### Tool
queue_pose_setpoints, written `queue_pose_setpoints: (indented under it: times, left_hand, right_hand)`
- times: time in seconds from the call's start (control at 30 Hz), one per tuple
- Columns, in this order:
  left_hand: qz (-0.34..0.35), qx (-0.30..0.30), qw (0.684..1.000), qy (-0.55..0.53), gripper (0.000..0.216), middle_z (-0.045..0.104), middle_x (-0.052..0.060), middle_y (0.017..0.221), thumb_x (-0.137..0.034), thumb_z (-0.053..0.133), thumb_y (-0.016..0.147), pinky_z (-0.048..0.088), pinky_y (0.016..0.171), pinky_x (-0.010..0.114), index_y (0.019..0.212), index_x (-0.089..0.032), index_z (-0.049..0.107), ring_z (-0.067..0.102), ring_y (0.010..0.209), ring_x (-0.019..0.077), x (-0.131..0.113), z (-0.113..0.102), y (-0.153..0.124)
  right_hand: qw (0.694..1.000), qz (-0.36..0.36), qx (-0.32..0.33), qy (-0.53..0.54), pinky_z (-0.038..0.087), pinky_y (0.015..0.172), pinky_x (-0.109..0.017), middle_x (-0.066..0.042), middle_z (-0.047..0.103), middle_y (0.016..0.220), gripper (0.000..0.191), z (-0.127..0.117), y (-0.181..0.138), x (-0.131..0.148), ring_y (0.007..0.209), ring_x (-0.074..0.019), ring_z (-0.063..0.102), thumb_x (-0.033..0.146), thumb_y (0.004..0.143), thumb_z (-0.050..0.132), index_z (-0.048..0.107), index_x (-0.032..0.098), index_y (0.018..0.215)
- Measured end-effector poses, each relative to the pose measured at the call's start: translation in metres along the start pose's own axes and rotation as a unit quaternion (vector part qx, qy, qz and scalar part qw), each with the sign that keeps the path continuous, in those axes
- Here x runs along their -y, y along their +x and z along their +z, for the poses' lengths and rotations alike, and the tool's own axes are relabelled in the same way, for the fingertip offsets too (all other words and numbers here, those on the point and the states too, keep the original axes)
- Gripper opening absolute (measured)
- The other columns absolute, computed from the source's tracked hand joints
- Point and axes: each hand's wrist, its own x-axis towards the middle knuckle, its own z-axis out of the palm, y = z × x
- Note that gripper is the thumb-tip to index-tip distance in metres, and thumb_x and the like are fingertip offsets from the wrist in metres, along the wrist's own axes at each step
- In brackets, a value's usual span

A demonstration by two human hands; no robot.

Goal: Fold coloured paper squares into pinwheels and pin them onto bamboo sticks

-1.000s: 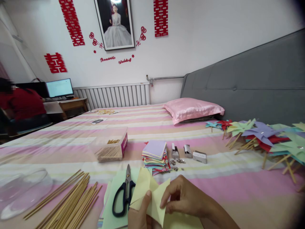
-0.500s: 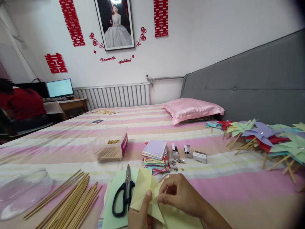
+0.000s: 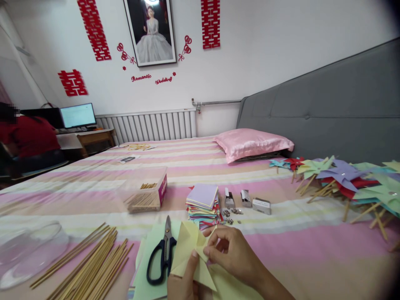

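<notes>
A pale yellow paper pinwheel (image 3: 186,249), its corners partly folded in toward the centre, is between my two hands. My left hand (image 3: 184,279) grips it from below, thumb pressed on the middle. My right hand (image 3: 233,254) pinches one corner of the yellow paper near the centre, fingers curled. Beside the pinwheel, dark-handled scissors (image 3: 163,254) lie on light green paper sheets (image 3: 150,233). Just beyond my hands stands a stack of coloured paper squares (image 3: 203,204), with small metal pins (image 3: 229,216) scattered to its right.
Wooden sticks (image 3: 93,266) lie at the left near a clear plastic lid (image 3: 34,250). Behind them is a clear box (image 3: 146,196) of sticks. Small boxes (image 3: 261,206) stand right of the stack. Finished pinwheels (image 3: 343,175) lie at the right by a pink pillow (image 3: 253,143). A person in red (image 3: 28,137) sits far left.
My right hand has shifted slightly left, bringing the pinched paper corner closer to the pinwheel's centre. My left hand keeps its grip in almost the same place.
</notes>
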Motion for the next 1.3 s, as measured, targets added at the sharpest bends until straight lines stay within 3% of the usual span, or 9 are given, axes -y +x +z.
queue_pose_setpoints:
  times: [0.17, 0.27, 0.5, 0.67, 0.9, 1.17, 1.3]
  left_hand:
    - [-0.001, -0.002, 1.0, 0.019, 0.03, 0.075, 0.012, 0.079, -0.01, 0.065, 0.069, 0.056, 0.063, 0.032, 0.098, -0.009, 0.062, 0.069, 0.076, 0.0265, 0.0014, -0.0022, 0.0023]
    - [-0.008, -0.008, 1.0, 0.016, 0.022, 0.075, 0.013, 0.077, -0.011, 0.068, 0.066, 0.056, 0.063, 0.034, 0.087, -0.008, 0.064, 0.069, 0.075, 0.0276, 0.0023, -0.0022, 0.0029]
    - [0.004, 0.018, 0.999, 0.039, 0.025, 0.074, 0.013, 0.076, -0.023, 0.076, 0.058, 0.054, 0.058, 0.031, 0.077, -0.009, 0.068, 0.069, 0.069, 0.0266, 0.0073, -0.0068, 0.006]
    - [0.01, 0.003, 0.998, 0.055, 0.027, 0.074, 0.012, 0.072, -0.023, 0.077, 0.055, 0.054, 0.056, 0.031, 0.076, -0.01, 0.068, 0.069, 0.068, 0.0273, 0.0072, -0.0077, 0.0054]
    - [0.005, -0.003, 0.999, 0.032, 0.041, 0.075, 0.012, 0.073, -0.021, 0.078, 0.054, 0.054, 0.057, 0.031, 0.091, -0.008, 0.066, 0.069, 0.067, 0.0264, 0.0078, -0.0068, 0.0064]
    - [0.006, 0.009, 1.0, 0.018, 0.041, 0.074, 0.013, 0.08, -0.02, 0.076, 0.058, 0.055, 0.065, 0.034, 0.095, -0.008, 0.066, 0.068, 0.078, 0.0288, 0.0083, -0.007, 0.0064]
    - [0.003, 0.009, 1.0, 0.029, 0.042, 0.075, 0.013, 0.079, -0.022, 0.076, 0.057, 0.055, 0.063, 0.034, 0.095, -0.009, 0.066, 0.069, 0.074, 0.0285, 0.0083, -0.0066, 0.0053]
  right_hand:
    - [1.0, 0.029, 0.005, 0.009, 0.05, 0.053, -0.023, -0.004, 0.066, 0.065, 0.012, 0.0029, -0.0008, 0.0017, 0.056, -0.0178, 0.066, 0.023, 0.071, 0.059, 0.059, 0.014, 0.064]
    - [0.999, 0.037, 0.002, 0.024, 0.05, 0.051, -0.023, -0.003, 0.065, 0.056, 0.013, 0.004, -0.002, 0.0012, 0.055, -0.0195, 0.067, 0.024, 0.072, 0.058, 0.057, 0.014, 0.064]
    - [0.998, 0.044, -0.003, 0.038, 0.047, 0.047, -0.021, -0.001, 0.06, 0.051, 0.014, 0.004, -0.0023, 0.0039, 0.051, -0.019, 0.066, 0.024, 0.07, 0.059, 0.053, 0.015, 0.061]
    - [0.998, 0.049, -0.004, 0.04, 0.044, 0.045, -0.019, 0.0, 0.059, 0.051, 0.018, 0.0045, -0.0027, 0.0075, 0.05, -0.0186, 0.066, 0.025, 0.07, 0.06, 0.048, 0.016, 0.06]
    - [0.998, 0.058, -0.001, 0.038, 0.045, 0.046, -0.021, -0.003, 0.062, 0.049, 0.021, 0.0061, -0.0022, 0.0084, 0.05, -0.0197, 0.066, 0.032, 0.069, 0.062, 0.056, 0.014, 0.059]
    - [0.997, 0.058, -0.013, 0.047, 0.045, 0.045, -0.021, -0.001, 0.06, 0.048, 0.019, 0.0086, -0.0034, 0.0082, 0.048, -0.0179, 0.064, 0.029, 0.071, 0.06, 0.051, 0.016, 0.059]
    - [0.998, 0.053, -0.018, 0.04, 0.045, 0.046, -0.021, 0.0, 0.059, 0.048, 0.019, 0.0085, -0.0033, 0.0078, 0.047, -0.0175, 0.064, 0.028, 0.071, 0.058, 0.049, 0.016, 0.059]
